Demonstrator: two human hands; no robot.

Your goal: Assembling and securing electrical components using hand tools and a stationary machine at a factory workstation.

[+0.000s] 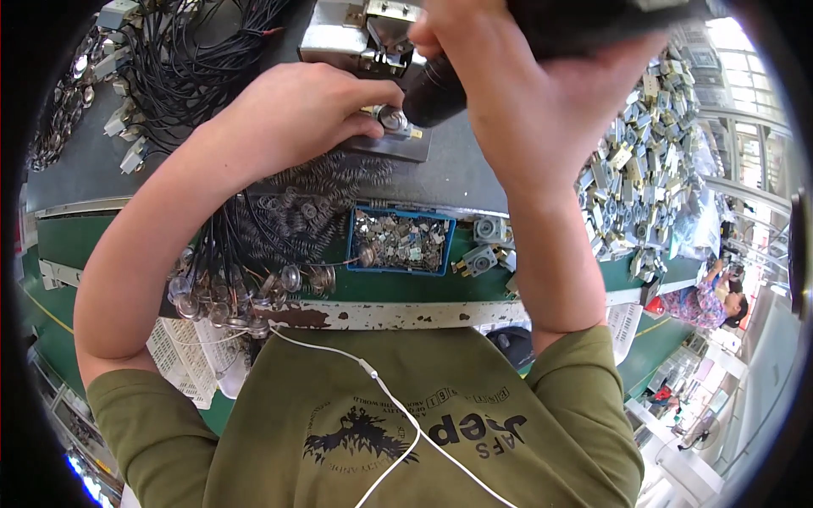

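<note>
We are seating a small round silvery metal part (pixel 391 118) on a flat grey metal fixture plate (pixel 398 144) at the far side of the grey table (pixel 474 178). Our left hand (pixel 296 114) is pinching the part, thumb and forefinger closed on its rim and pressing it down onto the plate. Our right hand (pixel 525 93) is wrapped fully shut around a black cylindrical power driver (pixel 436 89), whose nose is angling down right beside the part; we cannot tell whether the tip is already touching it.

Judgement on doing this well:
- We are wanting the driver square to the part. It is looking tilted now, so we should be straightening it before driving.
- Left fingers (pixel 373 127) are sitting very near the driver nose. Keeping them on the rim, off the top face, is looking safer.
- Holding the part flat against the plate matters; a rocked part would likely be driven crooked.

Around us: a blocky silvery metal press (pixel 356 38) is standing just behind the plate. A pile of grey coil springs (pixel 330 190) is lying near the left wrist, a bunch of black wires with round glass-like ends (pixel 229 288) is hanging over the table's near edge, and a blue rectangular tray of small metal pieces (pixel 398 241) is sitting between our forearms. A heap of small grey-and-brass components (pixel 644 161) is spreading out on the right.
</note>
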